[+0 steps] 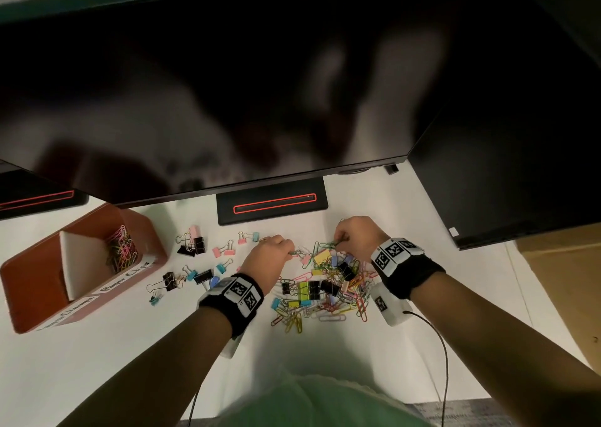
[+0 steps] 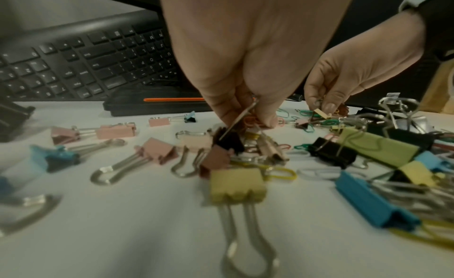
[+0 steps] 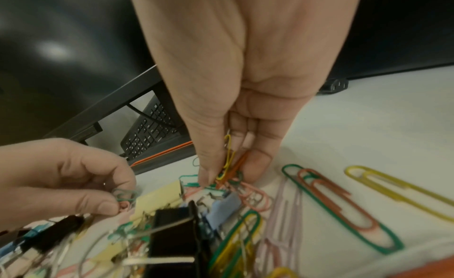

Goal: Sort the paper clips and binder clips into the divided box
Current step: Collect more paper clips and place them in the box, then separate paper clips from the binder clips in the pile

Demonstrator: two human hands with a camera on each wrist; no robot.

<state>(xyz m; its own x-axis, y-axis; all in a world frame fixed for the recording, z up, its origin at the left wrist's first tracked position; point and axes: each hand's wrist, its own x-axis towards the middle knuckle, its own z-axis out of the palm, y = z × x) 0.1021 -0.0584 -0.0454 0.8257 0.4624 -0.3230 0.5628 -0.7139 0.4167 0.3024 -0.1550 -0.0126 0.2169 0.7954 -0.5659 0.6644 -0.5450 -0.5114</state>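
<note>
A brown divided box (image 1: 39, 296) stands at the left; its far compartment holds coloured paper clips (image 1: 122, 251), and the near one looks bare. A mixed pile of paper clips and binder clips (image 1: 325, 286) lies mid-table. My left hand (image 1: 288, 253) hovers at the pile's far left edge and pinches small green and pink paper clips (image 3: 124, 196). My right hand (image 1: 338, 243) is over the pile's far side, pinching a bunch of yellow, orange and green paper clips (image 3: 230, 165). More binder clips (image 1: 195, 247) lie scattered between box and pile.
A black monitor overhangs the far side, its stand base (image 1: 271, 200) just beyond the hands. A black keyboard (image 2: 86, 59) sits under the monitor. A cardboard box (image 1: 562, 280) is at the right edge. A cable (image 1: 435, 345) trails from my right wrist.
</note>
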